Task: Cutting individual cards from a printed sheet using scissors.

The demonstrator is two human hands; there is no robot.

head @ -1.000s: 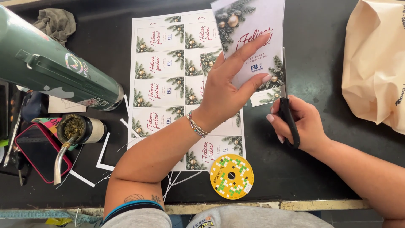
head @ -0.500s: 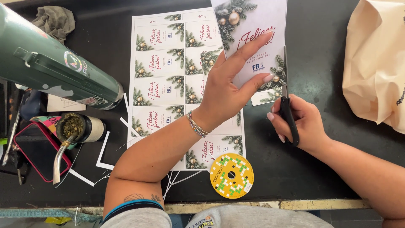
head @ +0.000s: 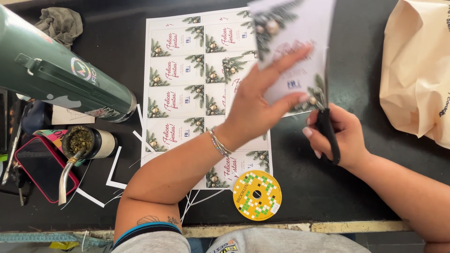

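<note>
With the left hand (head: 255,110) pinching a blurred card (head: 293,51) and the right hand (head: 335,136) closed on scissors (head: 328,133), fingertips (head: 304,97) beside the blades risked a nick or a crooked cut.

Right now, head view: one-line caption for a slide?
Left hand holds a holiday card while right hand cuts it with scissors above a printed card sheet.

Card (head: 295,51) in hand: white w/ green pine sprigs, gold baubles. Printed sheet (head: 187,75): same motif repeated, red script. Scissor handles (head: 328,133) black. Tape roll (head: 257,195) yellow w/ green-white checks. Flask (head: 61,77) dark green. Table (head: 356,61) black. Bag (head: 417,70) cream. Phone case (head: 40,168) red-edged.
</note>
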